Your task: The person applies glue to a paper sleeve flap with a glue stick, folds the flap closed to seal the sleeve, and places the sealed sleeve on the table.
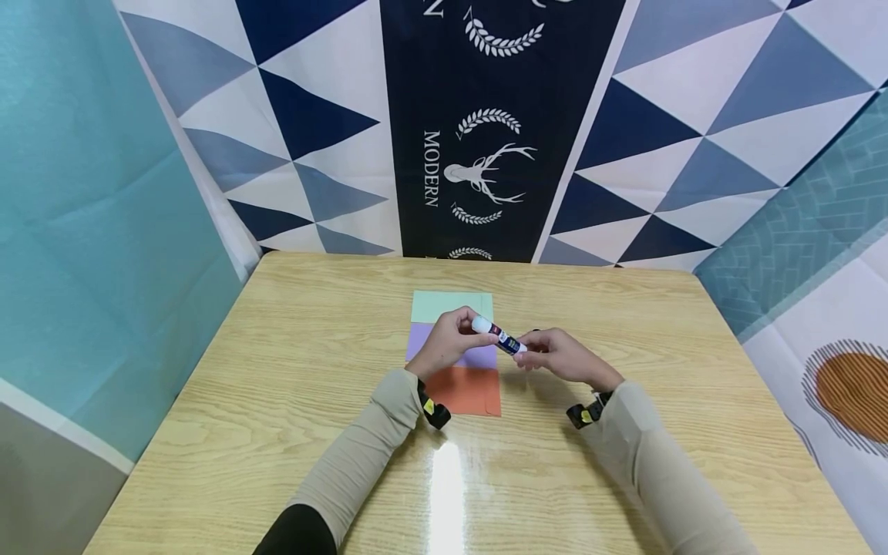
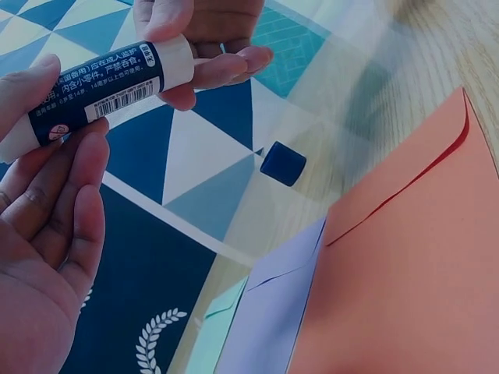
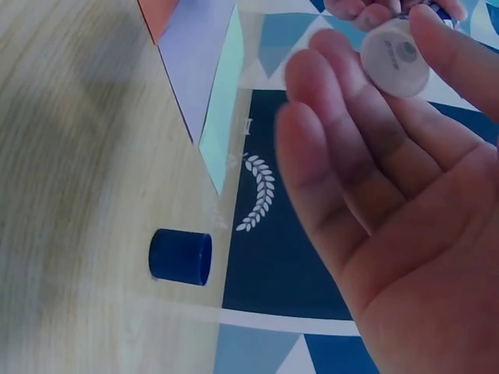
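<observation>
A glue stick with a dark blue label and white ends is held in the air by both hands. My left hand pinches its barrel near the upper-left end, thumb on one side and fingertips beneath. My right hand pinches the opposite white end between thumb and fingers; the right wrist view shows that round end face-on. Below the left hand lie a green envelope, a purple envelope and an orange envelope, partly covered by the hand. A blue cap lies on its side, beyond the right hand.
The wooden table carries the envelopes, arranged in a column from back to front. A patterned cloth hangs behind its far edge. Teal sheeting is at the left, and another printed cloth at the right.
</observation>
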A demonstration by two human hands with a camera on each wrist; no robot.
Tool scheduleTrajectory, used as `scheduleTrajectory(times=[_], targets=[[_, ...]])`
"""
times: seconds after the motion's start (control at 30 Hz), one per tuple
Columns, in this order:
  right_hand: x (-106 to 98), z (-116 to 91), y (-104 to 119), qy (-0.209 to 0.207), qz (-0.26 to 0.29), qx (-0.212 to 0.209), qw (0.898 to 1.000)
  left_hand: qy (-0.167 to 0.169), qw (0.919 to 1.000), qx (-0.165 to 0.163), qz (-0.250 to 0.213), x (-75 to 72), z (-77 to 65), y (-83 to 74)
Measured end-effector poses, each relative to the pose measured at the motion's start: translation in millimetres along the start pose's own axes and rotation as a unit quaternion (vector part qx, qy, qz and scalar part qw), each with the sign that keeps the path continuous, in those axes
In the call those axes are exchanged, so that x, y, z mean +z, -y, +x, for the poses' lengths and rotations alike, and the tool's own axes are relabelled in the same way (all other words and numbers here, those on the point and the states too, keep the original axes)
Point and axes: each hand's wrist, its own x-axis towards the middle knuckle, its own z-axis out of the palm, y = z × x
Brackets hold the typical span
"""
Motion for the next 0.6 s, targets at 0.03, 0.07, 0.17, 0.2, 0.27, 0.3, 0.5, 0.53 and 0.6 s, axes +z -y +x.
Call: scheduleTrajectory(times=[0.03, 0.07, 0.17, 0.2, 0.27, 0.3, 0.5, 0.53, 0.6], targets=[[0.4, -0.2, 0.7, -0.008, 0.0, 0.001, 1.0, 0.0, 1.0, 0.0, -0.001, -0.1, -0.2, -0.2], [0.8, -0.2, 1.4, -0.016, 0.0, 0.005, 1.0, 0.0, 1.0, 0.0, -0.002, -0.2, -0.3, -0.5], [2.5, -0.2, 2.9, -0.04, 0.003, 0.007, 0.999, -0.001, 1.0, 0.001, -0.003, 0.0, -0.5, -1.0], [3.2, -0.1, 3.3, -0.048, 0.003, 0.007, 0.999, -0.003, 1.0, 0.001, -0.001, 0.2, -0.6, -1.2], [4.9, 0.3, 3.8, -0.065, 0.001, 0.003, 0.998, -0.008, 1.0, 0.003, 0.002, 0.7, -1.0, -1.4], [5.9, 0.5, 4.0, -0.073, 0.001, 0.001, 0.997, -0.011, 0.9999, 0.005, 0.004, 1.0, -1.1, -1.4], [11.7, 1.4, 3.3, -0.103, 0.005, -0.009, 0.995, -0.018, 0.9997, 0.017, 0.007, 4.4, -0.8, -0.6], [12.5, 1.7, 3.2, -0.106, 0.004, -0.009, 0.994, -0.019, 0.9996, 0.018, 0.008, 4.9, -0.9, -0.3], [13.7, 2.4, 2.5, -0.112, -0.001, -0.007, 0.994, -0.022, 0.9995, 0.021, 0.011, 5.7, -0.8, 0.8]])
